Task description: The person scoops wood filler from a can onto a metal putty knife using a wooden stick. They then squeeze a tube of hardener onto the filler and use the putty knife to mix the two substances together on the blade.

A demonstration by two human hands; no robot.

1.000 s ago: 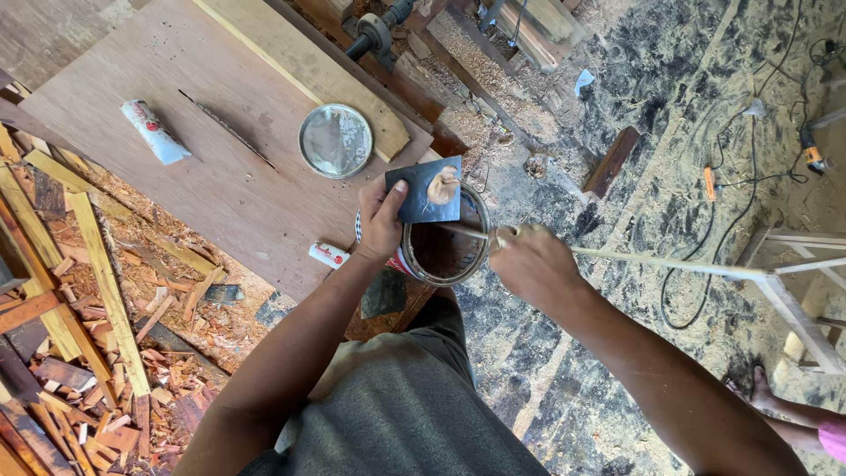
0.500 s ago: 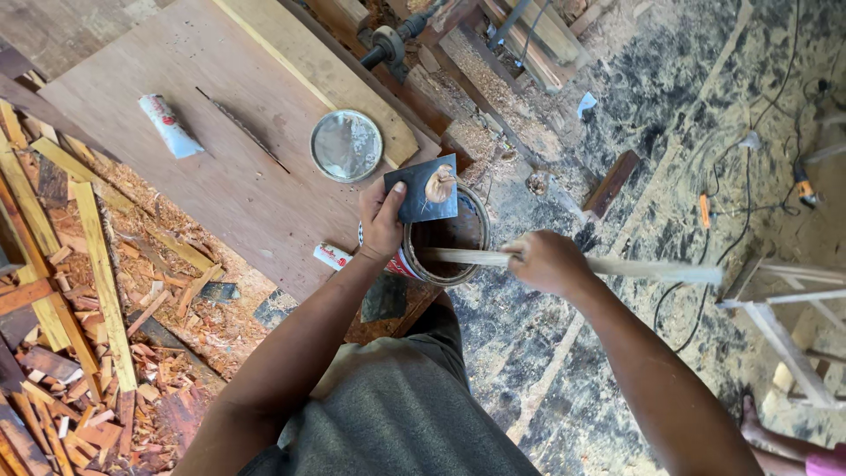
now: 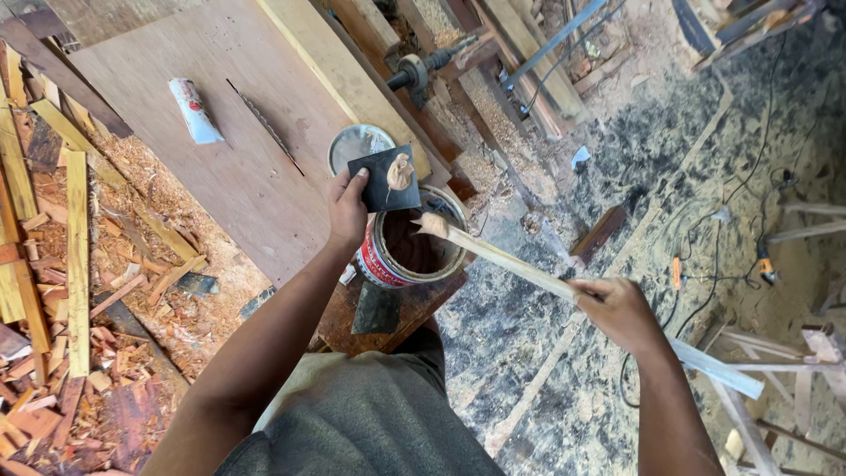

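Above the open can (image 3: 412,247) on the counter (image 3: 220,159), left hand (image 3: 348,207) fingers pinch a dark square card (image 3: 383,179) level under its putty dab, while right hand (image 3: 617,308) fingers grip a paste-tipped stick (image 3: 511,260) over the can's rim.

I note: can (image 3: 381,264) red w/ white band; card (image 3: 377,183) black, tan blob; stick (image 3: 529,270) pale; tube (image 3: 196,111) white.

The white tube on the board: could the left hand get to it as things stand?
Probably not right away. The left hand is holding a dark square card with putty over the can. The bare board between it and the tube leaves the way free otherwise.
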